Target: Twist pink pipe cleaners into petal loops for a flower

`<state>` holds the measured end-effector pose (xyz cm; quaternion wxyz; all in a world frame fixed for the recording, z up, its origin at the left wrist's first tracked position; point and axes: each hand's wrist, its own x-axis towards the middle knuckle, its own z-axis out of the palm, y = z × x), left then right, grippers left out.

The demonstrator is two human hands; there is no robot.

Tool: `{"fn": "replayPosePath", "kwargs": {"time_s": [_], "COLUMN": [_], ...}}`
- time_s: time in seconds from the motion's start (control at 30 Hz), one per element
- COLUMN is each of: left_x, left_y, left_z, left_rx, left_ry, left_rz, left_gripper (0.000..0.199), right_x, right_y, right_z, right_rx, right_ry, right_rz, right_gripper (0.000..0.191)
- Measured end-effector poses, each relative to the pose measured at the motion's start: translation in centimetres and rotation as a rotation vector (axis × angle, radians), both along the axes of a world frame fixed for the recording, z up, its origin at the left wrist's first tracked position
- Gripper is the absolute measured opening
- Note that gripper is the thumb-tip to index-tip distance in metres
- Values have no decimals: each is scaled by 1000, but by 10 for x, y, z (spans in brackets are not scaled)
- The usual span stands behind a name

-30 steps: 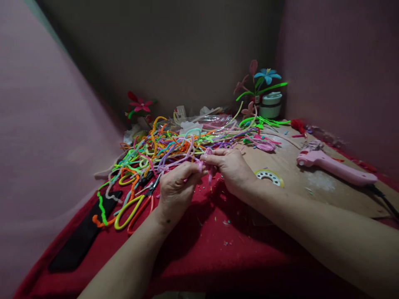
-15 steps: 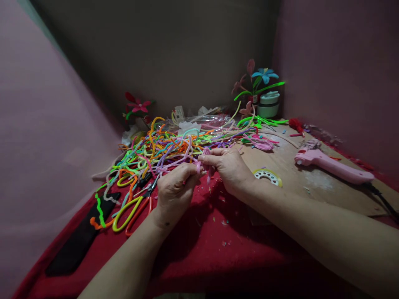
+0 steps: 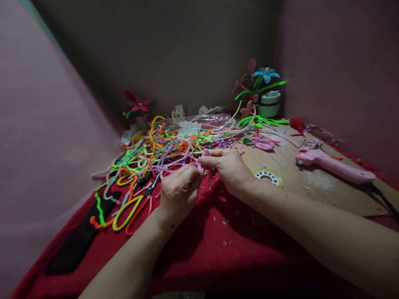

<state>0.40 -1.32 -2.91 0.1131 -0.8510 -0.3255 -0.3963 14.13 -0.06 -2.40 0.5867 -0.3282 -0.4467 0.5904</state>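
Both hands meet near the middle of the view, above the red cloth. My left hand (image 3: pixel 181 189) is closed, its thumb and fingers pinching the lower left part of a pink pipe cleaner (image 3: pixel 205 154). Close beside it, my right hand (image 3: pixel 232 168) pinches the same pink piece between thumb and index finger. The piece looks bent into small loops, and its exact shape is partly hidden by the fingers. Just behind the hands lies a tangled heap of coloured pipe cleaners (image 3: pixel 170 145).
Yellow-and-red-handled scissors (image 3: pixel 127 214) and a black strip (image 3: pixel 73 243) lie at left. On the board (image 3: pixel 330 195) at right are a pink glue gun (image 3: pixel 336 168) and a tape roll (image 3: pixel 268 176). Pipe-cleaner flowers (image 3: pixel 266 75) and a lidded container (image 3: pixel 269 104) stand behind.
My left hand has turned slightly and shifted a little to the right, its fingers curling closer to the right hand. My right hand has barely moved.
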Motion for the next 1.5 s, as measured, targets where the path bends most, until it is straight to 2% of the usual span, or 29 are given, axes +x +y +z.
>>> {"fn": "replayPosePath", "kwargs": {"time_s": [0.27, 0.37, 0.47, 0.57, 0.63, 0.8, 1.07, 1.23, 1.33, 1.5], "left_x": [2, 3, 4, 6, 6, 5, 3, 3, 4, 5], "left_y": [-1, -1, -2, -4, -4, -1, 1, 5, 5, 1], "left_z": [-3, -2, 3, 12, 17, 20, 13, 10, 11, 14], "left_rx": [-22, -83, -322, -719, -921, -1169, -1205, -1281, -1343, -1164], "left_ry": [51, 24, -117, -319, -448, -628, -787, -906, -903, -828], "left_rz": [104, 135, 125, 48, 21, -5, -103, -160, -188, -124], "left_gripper": [13, 13, 15, 18, 22, 29, 23, 20, 21, 19], "right_x": [0, -1, -2, -2, -2, -1, 0, 0, 0, 0], "right_y": [2, 3, 5, 7, 7, 6, 5, 4, 4, 4], "right_z": [-6, -9, -11, -13, -15, -13, -9, -10, -9, -10], "right_rx": [-12, -46, -99, -108, -82, -61, -47, -38, -10, -15], "right_ry": [-20, -6, 33, 41, 17, -12, -27, -11, -19, 12], "right_rz": [48, 78, 89, 66, 46, 21, 3, 28, 24, 86], "right_gripper": [20, 21, 20, 19, 20, 22, 21, 8, 6, 6]}}
